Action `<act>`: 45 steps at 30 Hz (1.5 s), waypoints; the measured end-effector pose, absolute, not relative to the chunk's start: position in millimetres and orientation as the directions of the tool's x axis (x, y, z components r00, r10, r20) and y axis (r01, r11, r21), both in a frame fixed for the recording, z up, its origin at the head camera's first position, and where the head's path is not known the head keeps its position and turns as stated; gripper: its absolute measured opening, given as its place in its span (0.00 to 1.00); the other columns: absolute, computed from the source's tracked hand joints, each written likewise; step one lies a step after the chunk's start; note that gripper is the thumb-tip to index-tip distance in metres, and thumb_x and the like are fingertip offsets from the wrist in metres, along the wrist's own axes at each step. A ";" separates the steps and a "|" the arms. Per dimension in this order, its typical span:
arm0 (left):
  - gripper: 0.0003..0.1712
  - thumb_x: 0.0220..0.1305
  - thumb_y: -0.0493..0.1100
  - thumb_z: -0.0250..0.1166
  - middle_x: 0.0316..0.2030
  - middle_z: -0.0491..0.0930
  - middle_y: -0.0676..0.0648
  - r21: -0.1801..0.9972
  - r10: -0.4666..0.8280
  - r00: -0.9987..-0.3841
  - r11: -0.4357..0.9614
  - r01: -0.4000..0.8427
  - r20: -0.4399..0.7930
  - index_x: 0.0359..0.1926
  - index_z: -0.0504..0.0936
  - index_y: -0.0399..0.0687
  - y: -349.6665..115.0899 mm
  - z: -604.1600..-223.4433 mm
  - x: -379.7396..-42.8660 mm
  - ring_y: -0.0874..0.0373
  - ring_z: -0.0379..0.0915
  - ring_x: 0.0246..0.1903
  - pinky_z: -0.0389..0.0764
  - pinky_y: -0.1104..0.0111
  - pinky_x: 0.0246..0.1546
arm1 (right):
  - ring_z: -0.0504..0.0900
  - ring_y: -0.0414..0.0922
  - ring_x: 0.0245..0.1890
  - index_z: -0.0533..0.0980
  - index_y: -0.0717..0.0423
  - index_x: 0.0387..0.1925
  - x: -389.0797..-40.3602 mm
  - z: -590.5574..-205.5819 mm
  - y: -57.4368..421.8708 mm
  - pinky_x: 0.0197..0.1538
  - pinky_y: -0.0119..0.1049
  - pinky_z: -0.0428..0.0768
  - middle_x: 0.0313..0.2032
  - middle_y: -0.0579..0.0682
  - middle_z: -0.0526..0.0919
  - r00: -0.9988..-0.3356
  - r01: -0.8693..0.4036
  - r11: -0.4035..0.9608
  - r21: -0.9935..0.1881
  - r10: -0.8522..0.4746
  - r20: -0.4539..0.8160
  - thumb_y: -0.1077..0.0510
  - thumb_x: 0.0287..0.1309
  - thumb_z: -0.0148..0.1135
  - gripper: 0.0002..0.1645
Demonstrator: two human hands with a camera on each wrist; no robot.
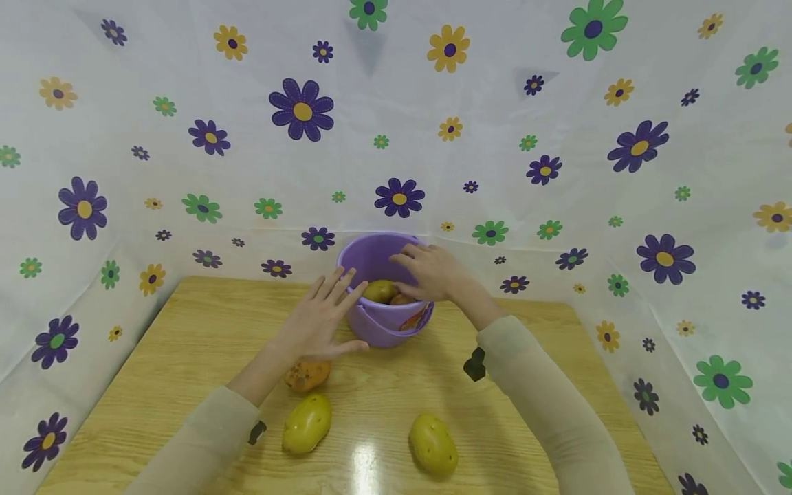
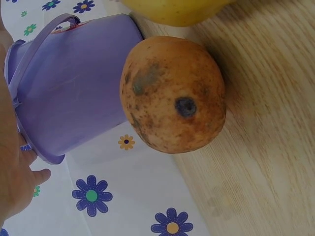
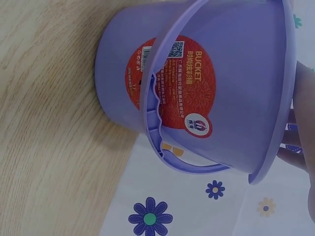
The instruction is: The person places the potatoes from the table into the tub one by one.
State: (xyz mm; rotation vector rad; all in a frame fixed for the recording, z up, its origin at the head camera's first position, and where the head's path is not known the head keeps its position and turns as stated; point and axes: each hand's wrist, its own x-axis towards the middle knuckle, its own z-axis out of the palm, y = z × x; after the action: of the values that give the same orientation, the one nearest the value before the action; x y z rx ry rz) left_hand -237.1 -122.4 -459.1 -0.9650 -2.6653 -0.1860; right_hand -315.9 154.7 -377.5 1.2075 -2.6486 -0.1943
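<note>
A purple bucket point(image 1: 385, 326) stands at the back of the table, its handle hanging down in front. Inside lie a yellow potato point(image 1: 379, 291) and a brownish round thing point(image 1: 402, 300), partly hidden. Over the bucket's right rim reaches my right hand point(image 1: 430, 271), fingers loosely bent and apart, with nothing seen held. My left hand point(image 1: 315, 320) spreads its fingers by the left rim; whether they touch it I cannot tell. Below that hand sits a rounded orange-brown fruit-like thing point(image 2: 172, 93) with dark blotches, partly covered in the head view.
Two yellow potatoes lie nearer the front: a left one point(image 1: 307, 423) and a right one point(image 1: 433, 444). A white flowered cloth point(image 1: 408, 158) rises behind and at both sides of the wooden table point(image 1: 204, 344). A red label point(image 3: 172, 88) marks the bucket's side.
</note>
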 end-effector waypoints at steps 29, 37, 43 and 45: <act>0.72 0.56 0.93 0.20 0.84 0.50 0.33 0.043 0.598 -0.720 0.758 0.651 0.353 0.85 0.52 0.48 -122.5 -462.4 -237.1 0.33 0.45 0.84 0.54 0.38 0.83 | 0.84 0.60 0.64 0.73 0.51 0.73 -285.6 -381.4 171.8 0.65 0.57 0.85 0.68 0.58 0.81 -0.582 -0.744 0.646 0.172 -0.753 0.309 0.32 0.65 0.66 0.43; 0.73 0.55 0.93 0.19 0.84 0.49 0.33 0.038 0.598 -0.728 0.763 0.645 0.336 0.85 0.51 0.49 -121.7 -462.0 -237.8 0.34 0.43 0.84 0.53 0.38 0.83 | 0.83 0.60 0.65 0.73 0.53 0.73 -271.0 -386.8 180.4 0.66 0.58 0.84 0.68 0.59 0.81 -0.506 -0.778 0.600 0.187 -0.775 0.378 0.35 0.63 0.67 0.43; 0.72 0.55 0.93 0.21 0.85 0.48 0.34 0.039 0.600 -0.727 0.762 0.647 0.333 0.85 0.51 0.49 -122.6 -461.8 -238.0 0.34 0.42 0.85 0.53 0.38 0.83 | 0.80 0.60 0.69 0.70 0.53 0.75 -259.4 -392.2 187.4 0.67 0.59 0.83 0.72 0.59 0.77 -0.489 -0.803 0.573 0.161 -0.789 0.372 0.34 0.62 0.69 0.47; 0.72 0.56 0.93 0.22 0.85 0.47 0.35 0.038 0.602 -0.724 0.760 0.649 0.336 0.85 0.50 0.50 -123.1 -461.6 -238.2 0.34 0.42 0.85 0.54 0.38 0.83 | 0.80 0.59 0.69 0.71 0.53 0.74 -255.5 -394.4 190.5 0.67 0.58 0.84 0.72 0.59 0.77 -0.474 -0.815 0.561 0.145 -0.789 0.391 0.34 0.60 0.71 0.48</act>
State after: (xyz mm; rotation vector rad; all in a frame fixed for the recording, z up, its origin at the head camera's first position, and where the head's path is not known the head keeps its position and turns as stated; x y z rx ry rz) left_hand -238.2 -123.1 -461.6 -0.9690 -2.6534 -0.2197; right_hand -255.5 190.5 -394.4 1.2982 -2.3836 0.0847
